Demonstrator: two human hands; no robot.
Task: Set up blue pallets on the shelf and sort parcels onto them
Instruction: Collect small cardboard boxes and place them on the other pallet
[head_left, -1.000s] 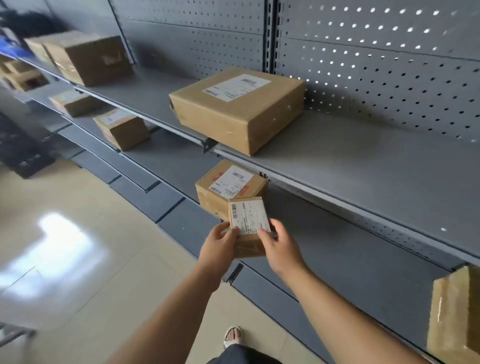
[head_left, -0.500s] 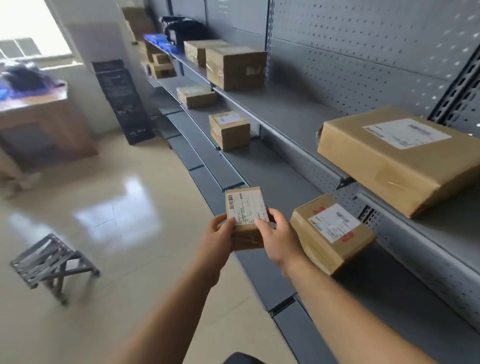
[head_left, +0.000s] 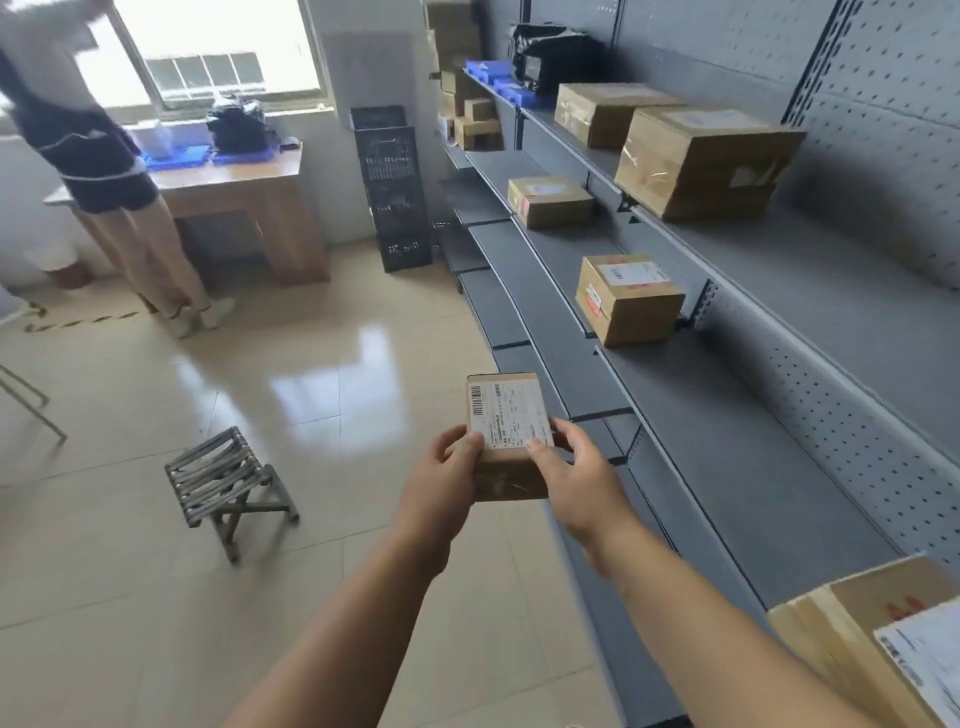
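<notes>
I hold a small brown parcel (head_left: 506, 431) with a white label in front of me, over the floor beside the grey shelf (head_left: 737, 467). My left hand (head_left: 441, 473) grips its left side and my right hand (head_left: 576, 473) grips its right side, thumb on the label. Other parcels stand on the shelves: one (head_left: 628, 299) on the middle level, one (head_left: 549, 201) farther along, two large ones (head_left: 701, 156) on the upper level, one (head_left: 878, 639) at the near right. Blue pallets (head_left: 493, 78) lie at the upper shelf's far end.
A small folding stool (head_left: 223, 483) stands on the tiled floor to my left. A person (head_left: 93, 156) stands at a wooden table (head_left: 244, 197) under the window, with blue pallets on it. Stacked black crates (head_left: 392, 187) lean by the wall.
My view has turned left along the shelf, so the room and the far end come into sight. Both hands keep hold of the small parcel, which has come away from the shelf.
</notes>
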